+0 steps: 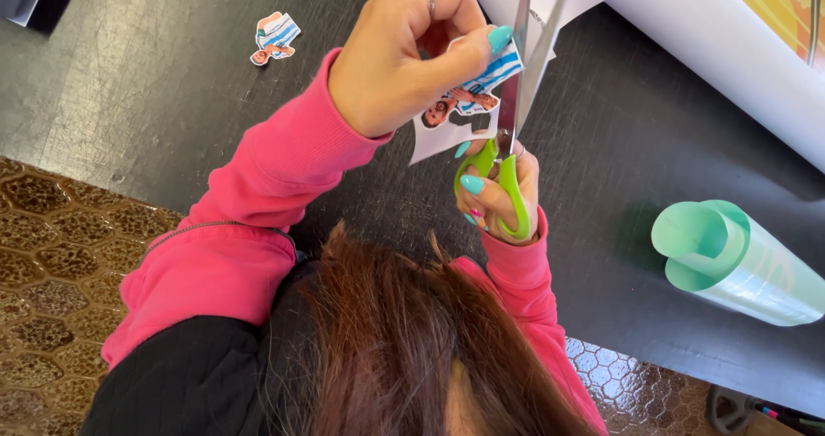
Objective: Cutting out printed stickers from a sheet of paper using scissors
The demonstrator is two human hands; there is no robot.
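My left hand (397, 58), in a pink sleeve and with a ring on one finger, pinches a small white paper (468, 101) printed with a figure in a blue-and-white striped shirt. My right hand (498, 197) grips the green handles of a pair of scissors (514, 157) just below the paper. The scissors' metal blades point away from me, are parted, and run along the paper's right edge. Both hands are raised above a black table (155, 101). My hair fills the bottom of the view.
A cut-out printed figure (275, 37) lies on the table at the upper left. A rolled mint-green sheet (739, 260) rests at the right. A large white rolled poster (713, 49) crosses the upper right corner. Brown hexagon-patterned floor (51, 256) shows at the lower left.
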